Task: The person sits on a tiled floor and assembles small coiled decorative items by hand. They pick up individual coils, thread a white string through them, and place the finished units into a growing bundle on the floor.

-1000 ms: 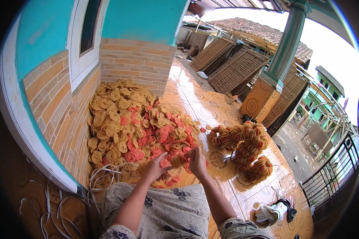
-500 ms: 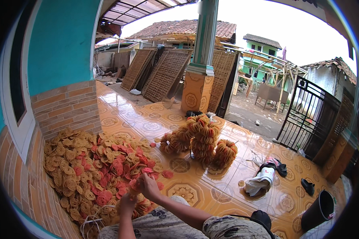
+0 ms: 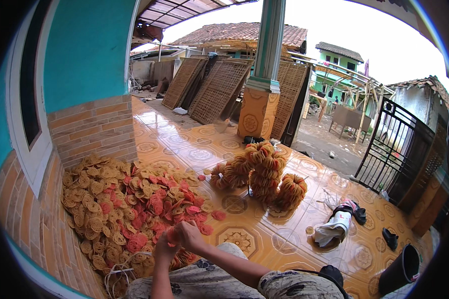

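My left hand (image 3: 164, 250) is closed around a pink lacy round cracker (image 3: 172, 236) above my lap. Against it, my right hand (image 3: 189, 236) has its fingers pinched together at the same cracker. Any string between the fingers is too small to make out. Below the hands, partly covered by my forearms, lies a bunch of pink and tan crackers (image 3: 185, 257). A large heap of loose tan and pink crackers (image 3: 102, 209) spreads to the left, against the brick-faced wall. Some white strips (image 3: 119, 273) lie at its near edge.
Threaded bunches of crackers (image 3: 264, 174) sit on the tiled floor ahead. To the right are a white bundle (image 3: 334, 226), a black sandal (image 3: 389, 238) and a dark bucket (image 3: 400, 269). Beyond the pillar (image 3: 262, 84) lean woven racks (image 3: 219, 89); a black gate (image 3: 396, 139) stands at right.
My hands have come closer together, the right fingers now beside the left ones at the pink cracker. The whole scene has shifted a little to the right in view.
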`<state>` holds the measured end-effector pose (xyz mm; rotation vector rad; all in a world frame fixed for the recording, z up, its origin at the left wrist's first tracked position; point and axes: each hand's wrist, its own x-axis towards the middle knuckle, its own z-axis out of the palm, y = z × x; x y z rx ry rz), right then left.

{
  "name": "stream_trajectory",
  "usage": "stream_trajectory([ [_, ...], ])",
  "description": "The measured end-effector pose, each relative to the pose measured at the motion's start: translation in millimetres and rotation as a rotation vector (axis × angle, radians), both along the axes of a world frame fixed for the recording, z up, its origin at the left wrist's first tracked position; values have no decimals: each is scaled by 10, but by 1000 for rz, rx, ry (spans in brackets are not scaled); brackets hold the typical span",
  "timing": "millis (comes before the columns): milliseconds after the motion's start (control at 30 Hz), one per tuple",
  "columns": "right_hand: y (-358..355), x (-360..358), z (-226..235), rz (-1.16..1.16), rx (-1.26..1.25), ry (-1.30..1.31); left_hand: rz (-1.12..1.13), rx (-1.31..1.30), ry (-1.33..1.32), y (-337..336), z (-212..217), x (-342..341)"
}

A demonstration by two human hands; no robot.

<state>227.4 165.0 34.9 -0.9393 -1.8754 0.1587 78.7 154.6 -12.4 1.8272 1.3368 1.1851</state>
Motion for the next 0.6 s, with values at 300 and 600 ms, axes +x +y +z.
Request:
stream_trajectory([
  [300, 370, 83, 132, -156, -72, 185, 86, -203, 121, -174, 83, 79],
  [600, 179, -105, 251, 151, -52, -46, 45, -115, -121, 21, 36, -76],
])
